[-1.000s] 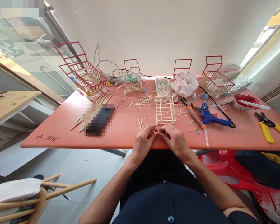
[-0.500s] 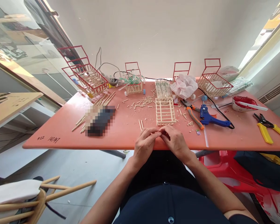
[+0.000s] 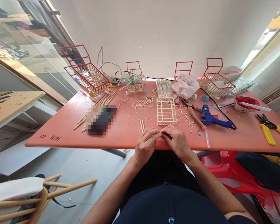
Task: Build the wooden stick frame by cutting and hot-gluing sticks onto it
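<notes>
Nearest, cut off by the lower edge: a dark shirt (image 3: 170,202) with one button, and both forearms, seen only from about the elbow. At the near edge of the orange table (image 3: 60,137), left hand (image 3: 146,147) and right hand (image 3: 179,143) brought together, fingertips (image 3: 157,134) meeting in the middle. Pinched between thumbs and forefingers of both hands — a small pale piece (image 3: 161,133), mostly covered by the fingers and too small to name surely. Other fingers curled in, not spread. Piece held just above the table edge, just in front of a flat grid of wooden sticks (image 3: 166,111); touching it or not, cannot tell.

Just left of the hands, two short sticks (image 3: 142,125) lying side by side. Farther left, a blurred-out object (image 3: 100,119) over loose long sticks, impossible to identify. To the right, orange-handled pliers (image 3: 195,115) and a blue glue gun (image 3: 211,118) with a black cable. Well apart, near the right edge, yellow-handled cutters (image 3: 269,130), partly cut off. Beyond these, scattered stick offcuts and crumpled white paper (image 3: 186,84). Along the wall, small stick carts with red wire frames (image 3: 88,76) — details too fine to read.
</notes>
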Motion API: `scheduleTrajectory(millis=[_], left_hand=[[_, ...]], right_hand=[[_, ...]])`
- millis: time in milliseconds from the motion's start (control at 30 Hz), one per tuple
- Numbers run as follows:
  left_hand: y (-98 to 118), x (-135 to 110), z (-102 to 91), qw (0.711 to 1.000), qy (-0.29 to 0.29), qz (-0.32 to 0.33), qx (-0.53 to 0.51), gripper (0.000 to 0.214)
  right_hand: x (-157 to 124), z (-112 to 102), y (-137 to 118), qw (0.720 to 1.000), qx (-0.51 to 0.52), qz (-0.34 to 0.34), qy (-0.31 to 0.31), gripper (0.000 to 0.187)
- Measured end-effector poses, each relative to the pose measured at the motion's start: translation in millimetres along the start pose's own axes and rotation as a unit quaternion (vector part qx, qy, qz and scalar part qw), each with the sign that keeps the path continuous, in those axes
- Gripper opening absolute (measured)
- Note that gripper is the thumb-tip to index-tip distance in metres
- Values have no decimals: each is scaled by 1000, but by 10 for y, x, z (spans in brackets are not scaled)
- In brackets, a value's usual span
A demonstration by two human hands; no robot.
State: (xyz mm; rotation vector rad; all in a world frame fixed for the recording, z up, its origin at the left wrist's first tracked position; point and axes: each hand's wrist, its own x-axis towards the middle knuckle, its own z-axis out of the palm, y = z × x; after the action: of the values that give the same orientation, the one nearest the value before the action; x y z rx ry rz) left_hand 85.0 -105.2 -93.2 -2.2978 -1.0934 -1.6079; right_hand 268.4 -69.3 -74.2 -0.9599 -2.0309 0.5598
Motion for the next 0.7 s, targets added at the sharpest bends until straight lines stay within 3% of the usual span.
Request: scheduleTrajectory(millis=[267,700], left_hand=[[10,8,-18,1000,-7,6,15,34],[0,-11,1,1000,-3,13,27,35]], right_hand=[[-17,15,1,1000,-19,9,5,39],[-25,22,-25,1000,0,8,7,31]])
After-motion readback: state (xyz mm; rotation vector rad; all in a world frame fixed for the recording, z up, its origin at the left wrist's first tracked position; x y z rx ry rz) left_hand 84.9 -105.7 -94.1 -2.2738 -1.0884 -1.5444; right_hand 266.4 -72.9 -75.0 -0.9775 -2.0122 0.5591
